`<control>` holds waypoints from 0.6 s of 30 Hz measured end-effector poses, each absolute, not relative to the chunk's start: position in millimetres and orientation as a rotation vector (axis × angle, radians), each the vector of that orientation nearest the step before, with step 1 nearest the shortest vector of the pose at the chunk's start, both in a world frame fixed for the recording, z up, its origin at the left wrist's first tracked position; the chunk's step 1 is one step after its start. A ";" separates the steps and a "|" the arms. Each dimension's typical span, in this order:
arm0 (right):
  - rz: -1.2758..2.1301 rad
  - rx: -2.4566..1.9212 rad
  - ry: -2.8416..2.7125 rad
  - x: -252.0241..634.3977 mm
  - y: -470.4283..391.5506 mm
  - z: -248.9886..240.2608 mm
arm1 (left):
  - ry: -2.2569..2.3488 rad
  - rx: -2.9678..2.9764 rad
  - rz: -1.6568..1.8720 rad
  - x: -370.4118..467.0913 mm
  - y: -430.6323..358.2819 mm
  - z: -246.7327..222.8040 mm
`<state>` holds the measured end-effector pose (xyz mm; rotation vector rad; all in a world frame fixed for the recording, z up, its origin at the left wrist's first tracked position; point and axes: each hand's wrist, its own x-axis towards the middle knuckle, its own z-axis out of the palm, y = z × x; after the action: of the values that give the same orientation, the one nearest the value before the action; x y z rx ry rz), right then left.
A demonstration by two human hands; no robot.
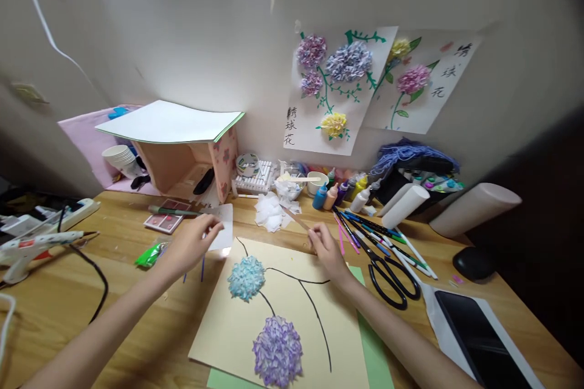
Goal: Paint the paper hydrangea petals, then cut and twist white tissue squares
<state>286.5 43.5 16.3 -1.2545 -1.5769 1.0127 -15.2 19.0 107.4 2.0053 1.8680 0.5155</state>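
"Head view: where's the cream sheet (292,301)?"
"Btwn my forearms. L hand (196,242) half-curled, can't tell if it's got anything."
"White scraps (270,214)?"
"Ahead, nearer my R hand (326,251), pinching a thin stick (296,218) that slants fwd-left over 'em."

On the wall (196,42), the left flower sheet (358,112) bears black characters (291,125) down its lower left: 绣球花, the topmost blotted, so probably 绣. The right flower sheet (422,114) shows 绣球花 too, slanting down its right side.
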 end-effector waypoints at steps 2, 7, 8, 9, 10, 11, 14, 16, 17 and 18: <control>1.078 -1.405 -1.834 248.8 57.0 24.7 | 1.954 1.796 0.413 -40.8 -9.0 110.3; 1.105 -1.461 -2.039 153.2 80.1 32.2 | 1.900 1.471 0.449 -64.4 -63.1 94.2; 1.092 -1.479 -2.067 140.8 81.2 32.6 | 1.896 1.421 0.457 -65.3 -69.7 91.2; 1.078 -1.500 -2.093 131.5 81.6 32.8 | 1.881 1.383 0.467 -66.2 -74.8 89.4; 1.062 -1.519 -2.115 124.8 81.6 32.7 | 1.865 1.353 0.474 -67.6 -78.5 89.0; 1.045 -1.539 -2.135 120.1 81.6 32.3 | 1.851 1.336 0.477 -69.5 -80.8 89.7; 0.999 -1.573 -2.173 112.4 82.1 30.2 | 1.844 1.352 0.475 -76.1 -81.5 95.7; 0.978 -1.575 -2.183 110.0 82.4 30.3 | 1.848 1.379 0.453 -77.2 -79.0 97.6; 0.968 -1.569 -2.184 110.7 82.2 31.3 | 1.839 1.388 0.428 -76.0 -77.5 96.6; 0.957 -1.557 -2.182 113.8 81.7 33.1 | 1.825 1.396 0.398 -73.6 -76.2 94.1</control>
<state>113.8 81.7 33.1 -1.5573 -2.1818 0.9567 -73.6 -76.2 94.1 1.3958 1.8254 0.3980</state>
